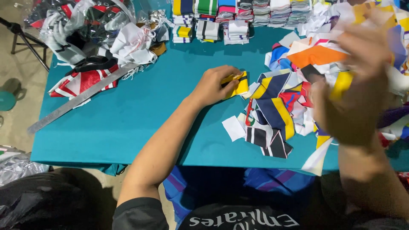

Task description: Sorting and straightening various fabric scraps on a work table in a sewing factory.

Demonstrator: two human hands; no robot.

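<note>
My left hand [215, 84] rests on the teal table [140, 115], fingers pressed on a small yellow fabric piece [239, 83] with dark trim. My right hand [360, 85] is raised and blurred over a loose heap of coloured fabric pieces [294, 102], with a yellow and white strip [342, 83] at its fingers; the grip itself is smeared. The heap mixes navy, yellow, orange, white and red scraps and spreads from the table's middle to its right edge.
Neat stacks of folded striped pieces [238, 17] line the far edge. A long metal ruler [81, 99] lies diagonally at the left over red, white and black fabric [81, 81]. Plastic bags of cloth [81, 25] sit at the back left. A tripod leg [25, 38] stands on the floor.
</note>
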